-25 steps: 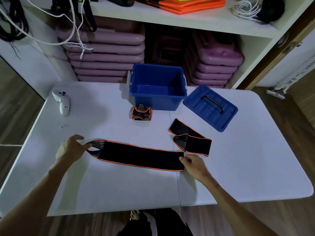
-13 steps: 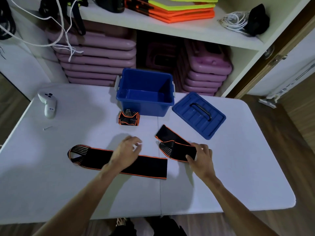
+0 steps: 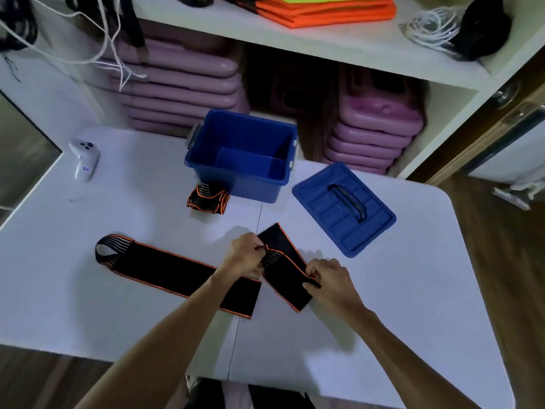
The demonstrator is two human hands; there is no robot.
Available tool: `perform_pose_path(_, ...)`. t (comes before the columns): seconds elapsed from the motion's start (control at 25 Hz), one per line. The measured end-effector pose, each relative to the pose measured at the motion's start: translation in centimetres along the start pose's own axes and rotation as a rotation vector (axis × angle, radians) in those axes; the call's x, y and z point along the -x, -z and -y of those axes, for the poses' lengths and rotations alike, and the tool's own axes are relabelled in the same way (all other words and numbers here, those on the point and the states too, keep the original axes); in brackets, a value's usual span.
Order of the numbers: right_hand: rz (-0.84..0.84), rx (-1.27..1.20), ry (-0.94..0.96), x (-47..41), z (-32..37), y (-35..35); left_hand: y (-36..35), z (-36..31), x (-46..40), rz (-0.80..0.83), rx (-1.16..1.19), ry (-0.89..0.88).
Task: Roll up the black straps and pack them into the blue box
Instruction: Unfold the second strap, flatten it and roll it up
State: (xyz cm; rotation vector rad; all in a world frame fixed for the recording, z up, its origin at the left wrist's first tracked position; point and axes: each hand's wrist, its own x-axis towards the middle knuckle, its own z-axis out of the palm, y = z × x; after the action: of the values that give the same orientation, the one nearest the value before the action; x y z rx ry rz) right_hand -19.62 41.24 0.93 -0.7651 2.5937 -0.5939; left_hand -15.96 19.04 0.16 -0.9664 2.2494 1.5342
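Left hand [image 3: 246, 256] pinches looped end of folded black orange-edged strap [image 3: 287, 271]; right hand [image 3: 328, 280] grips its right edge, fingers curled. Strap lies on white table [image 3: 398, 305], in front of open blue plastic box [image 3: 241, 156]. Long flat black strap [image 3: 165, 268] stretches left, passing under left wrist. Rolled black strap [image 3: 208, 198] touches box front. Blue lid with handle [image 3: 343, 208] right of box. White controller [image 3: 84, 158] far left.

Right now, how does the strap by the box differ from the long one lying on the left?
The rolled strap is a compact bundle beside the blue box; the long strap lies flat, unrolled. The rolled strap sits untouched; the long strap runs under the left hand. Both are black with orange edging.
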Motion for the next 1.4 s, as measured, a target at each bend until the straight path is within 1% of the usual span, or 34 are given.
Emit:
perform_pose_path(0.08,-0.171,-0.07,0.033,0.7,1.0,-0.3,1.8,-1.0,0.7,0.004,0.245,-0.083)
perform_pose_path(0.12,-0.241,-0.055,0.082,1.1,1.8,-0.7,3.2,-1.0,1.1,0.005,0.333,-0.13)
perform_pose_path(0.16,-0.27,-0.008,0.176,1.6,2.9,-1.3,4.8,-0.6,1.5,-0.009,0.425,-0.159)
perform_pose_path(0.2,-0.265,0.049,0.305,2.2,3.9,-2.3,6.2,0.1,1.9,-0.043,0.526,-0.162)
perform_pose_path(0.24,-0.226,0.102,0.419,2.6,5.0,-3.4,7.5,1.2,2.3,-0.081,0.599,-0.134)
perform_pose_path(0.28,-0.178,0.153,0.5,2.9,5.9,-4.4,8.4,2.4,2.7,-0.095,0.616,-0.075)
perform_pose_path(0.32,-0.126,0.204,0.543,3.1,6.7,-5.0,8.8,3.3,3.4,-0.077,0.557,-0.012)
perform_pose_path(0.36,-0.083,0.252,0.555,3.2,7.2,-5.5,8.7,4.0,3.9,-0.035,0.42,0.038)
perform_pose_path(0.4,-0.036,0.295,0.531,3.2,7.7,-5.4,8.3,4.5,4.3,0.022,0.272,0.064)
perform_pose_path(0.48,0.023,0.34,0.458,2.9,8.2,-5.4,7.3,4.6,5.0,0.07,0.034,0.027)
perform_pose_path(0.6,0.035,0.294,0.343,2.8,8.3,-5.8,6.7,5.8,5.5,-0.009,-0.313,-0.112)
perform_pose_path(0.64,0.07,0.243,0.285,2.8,8.7,-5.4,6.7,6.7,5.5,-0.04,-0.427,-0.136)
perform_pose_path(0.68,0.141,0.18,0.217,2.9,8.9,-5.1,6.7,7.6,5.6,-0.057,-0.526,-0.14)
perform_pose_path(0.72,0.169,0.13,0.188,3.3,9.0,-4.8,6.8,8.5,5.8,-0.055,-0.597,-0.123)
perform_pose_path(0.76,0.158,0.112,0.188,3.5,9.1,-4.6,6.8,9.1,6.1,-0.05,-0.618,-0.098)
perform_pose_path(0.8,0.126,0.101,0.19,3.4,9.5,-4.3,6.9,9.5,6.2,-0.057,-0.585,-0.081)
perform_pose_path(0.88,-0.018,0.108,0.2,1.9,9.7,-4.1,7.1,9.5,6.4,-0.103,-0.457,-0.093)
perform_pose_path(0.92,-0.077,0.147,0.21,0.8,9.7,-4.3,7.3,9.4,6.3,-0.138,-0.414,-0.113)
perform_pose_path(0.96,-0.095,0.223,0.205,-0.7,9.7,-4.7,7.6,9.2,6.2,-0.179,-0.393,-0.142)
perform_pose_path(1.0,-0.073,0.296,0.178,-2.3,9.7,-5.3,8.2,8.9,6.1,-0.219,-0.387,-0.17)
perform_pose_path(1.04,-0.01,0.309,0.129,-3.6,9.9,-5.7,8.7,8.7,6.1,-0.257,-0.392,-0.19)
perform_pose_path(1.12,0.105,0.229,0.006,-5.6,10.3,-6.1,10.3,8.4,5.8,-0.325,-0.396,-0.191)
perform_pose_path(1.16,0.124,0.19,-0.037,-6.2,10.4,-6.1,11.4,8.5,5.6,-0.362,-0.396,-0.182)
perform_pose_path(1.24,0.094,0.145,-0.04,-6.9,10.6,-5.8,13.8,9.1,5.2,-0.417,-0.376,-0.158)
perform_pose_path(1.32,0.124,0.066,-0.056,-7.1,11.0,-5.5,15.8,9.8,4.6,-0.386,-0.347,-0.137)
perform_pose_path(1.4,0.174,-0.092,-0.136,-7.5,11.6,-5.6,16.8,10.4,4.1,-0.314,-0.348,-0.12)
